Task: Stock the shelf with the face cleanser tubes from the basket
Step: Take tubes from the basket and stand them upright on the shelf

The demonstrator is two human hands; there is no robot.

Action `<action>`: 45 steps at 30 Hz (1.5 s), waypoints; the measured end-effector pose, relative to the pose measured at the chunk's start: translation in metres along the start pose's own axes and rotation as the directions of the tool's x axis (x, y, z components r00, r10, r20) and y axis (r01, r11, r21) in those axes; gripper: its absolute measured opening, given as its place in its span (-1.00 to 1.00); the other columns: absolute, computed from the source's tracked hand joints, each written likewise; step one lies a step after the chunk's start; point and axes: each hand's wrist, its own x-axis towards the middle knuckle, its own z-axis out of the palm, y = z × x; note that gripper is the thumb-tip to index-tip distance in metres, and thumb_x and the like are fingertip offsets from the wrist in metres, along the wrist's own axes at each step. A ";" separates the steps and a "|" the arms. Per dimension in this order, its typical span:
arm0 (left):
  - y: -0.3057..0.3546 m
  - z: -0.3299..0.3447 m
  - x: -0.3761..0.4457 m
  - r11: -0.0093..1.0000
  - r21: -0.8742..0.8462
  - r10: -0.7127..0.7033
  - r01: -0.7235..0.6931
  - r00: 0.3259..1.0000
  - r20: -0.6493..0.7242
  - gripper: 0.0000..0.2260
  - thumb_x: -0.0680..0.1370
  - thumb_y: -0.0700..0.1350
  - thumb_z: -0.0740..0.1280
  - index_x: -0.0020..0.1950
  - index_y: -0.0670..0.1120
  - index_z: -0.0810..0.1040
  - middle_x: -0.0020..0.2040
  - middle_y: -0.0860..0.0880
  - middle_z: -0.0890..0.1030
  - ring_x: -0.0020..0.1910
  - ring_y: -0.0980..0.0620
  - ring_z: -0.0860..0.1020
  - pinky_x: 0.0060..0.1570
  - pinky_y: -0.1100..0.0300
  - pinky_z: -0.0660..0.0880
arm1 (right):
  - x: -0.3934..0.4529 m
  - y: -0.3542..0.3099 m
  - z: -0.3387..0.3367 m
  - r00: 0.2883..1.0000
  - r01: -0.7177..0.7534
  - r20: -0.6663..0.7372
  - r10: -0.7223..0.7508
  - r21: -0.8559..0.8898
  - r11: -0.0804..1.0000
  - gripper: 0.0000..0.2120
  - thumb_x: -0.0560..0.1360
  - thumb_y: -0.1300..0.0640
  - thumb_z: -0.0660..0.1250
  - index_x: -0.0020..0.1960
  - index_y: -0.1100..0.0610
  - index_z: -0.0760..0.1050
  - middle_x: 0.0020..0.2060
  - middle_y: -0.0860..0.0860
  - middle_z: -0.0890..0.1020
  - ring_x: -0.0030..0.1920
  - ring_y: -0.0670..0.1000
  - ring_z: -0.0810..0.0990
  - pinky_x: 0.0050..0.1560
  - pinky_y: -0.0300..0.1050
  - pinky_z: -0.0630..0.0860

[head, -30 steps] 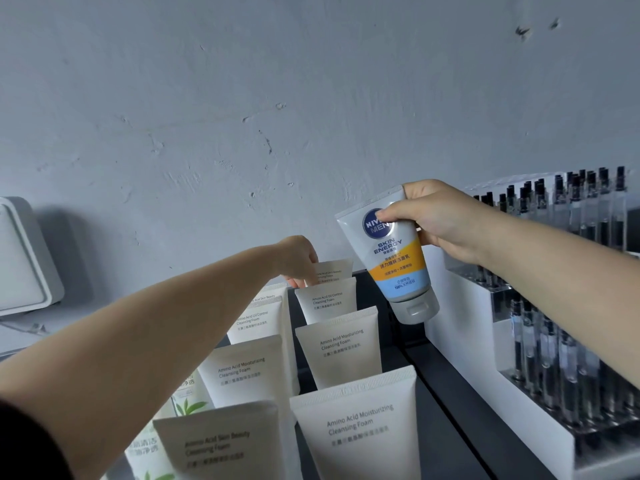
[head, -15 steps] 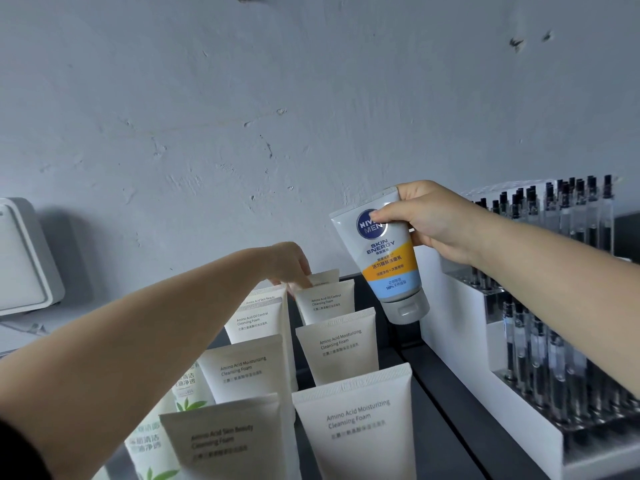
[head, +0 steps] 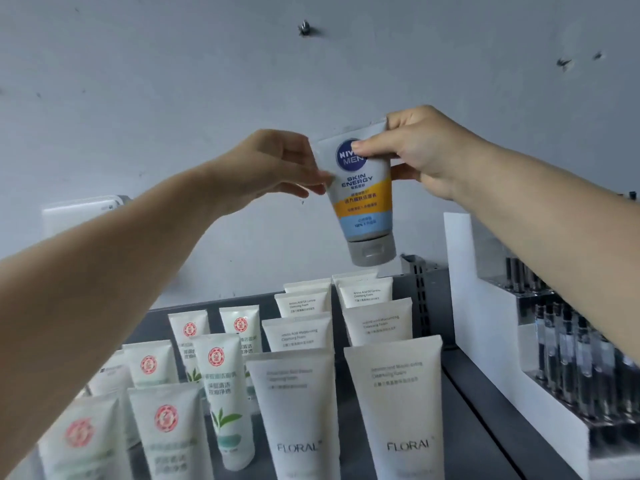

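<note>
One Nivea Men tube is in the air, two hands on it. On the shelf stand eight beige Floral tubes in two rows, and about seven white tubes with red seals; the black-capped vials are too many to count

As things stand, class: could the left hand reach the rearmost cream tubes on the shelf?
Probably yes. The left hand only touches the Nivea tube, which the right hand grips, and nothing lies between it and the rearmost cream tubes below.
</note>
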 end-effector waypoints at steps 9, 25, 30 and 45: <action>0.016 -0.040 -0.095 0.996 0.045 -0.056 0.071 0.957 -0.284 -0.89 0.40 -0.26 0.40 -0.10 -0.11 0.60 -0.18 -0.04 0.69 -0.17 0.02 0.64 0.02 0.13 0.57 | -0.014 -0.037 0.075 0.982 0.130 0.139 -0.129 -0.004 0.991 -0.89 0.40 0.24 0.43 -0.16 0.10 0.51 -0.24 0.00 0.65 -0.26 -0.10 0.64 -0.30 -0.27 0.58; -0.022 -0.161 -0.248 0.972 0.070 -0.185 0.225 0.912 -0.365 -0.86 0.48 -0.37 0.29 -0.06 -0.19 0.58 -0.07 -0.18 0.62 -0.17 -0.05 0.61 -0.01 0.10 0.59 | -0.045 -0.078 0.257 0.939 0.145 0.317 -0.131 -0.023 0.989 -0.77 0.43 0.25 0.39 0.08 0.19 0.51 -0.22 0.01 0.63 -0.27 -0.08 0.61 -0.19 -0.21 0.61; -0.065 -0.209 -0.295 0.970 0.026 -0.222 0.243 0.923 -0.314 -0.85 0.37 -0.33 0.37 -0.09 -0.19 0.59 -0.12 -0.15 0.64 -0.22 -0.01 0.63 -0.08 0.15 0.61 | -0.049 -0.081 0.334 0.931 0.145 0.354 -0.089 -0.135 0.980 -0.68 0.41 0.28 0.40 0.15 0.27 0.50 -0.11 0.12 0.65 -0.16 0.02 0.66 -0.03 -0.06 0.64; -0.230 -0.269 -0.408 0.949 -0.005 -0.306 0.314 0.922 -0.236 -0.82 0.45 -0.40 0.35 0.04 -0.33 0.55 -0.18 -0.18 0.59 -0.37 0.17 0.60 -0.27 0.34 0.56 | -0.082 -0.032 0.528 0.926 0.201 0.374 0.057 -0.614 0.764 -0.84 0.41 0.26 0.40 -0.02 0.25 0.60 -0.14 0.15 0.65 -0.25 0.04 0.57 -0.12 -0.08 0.60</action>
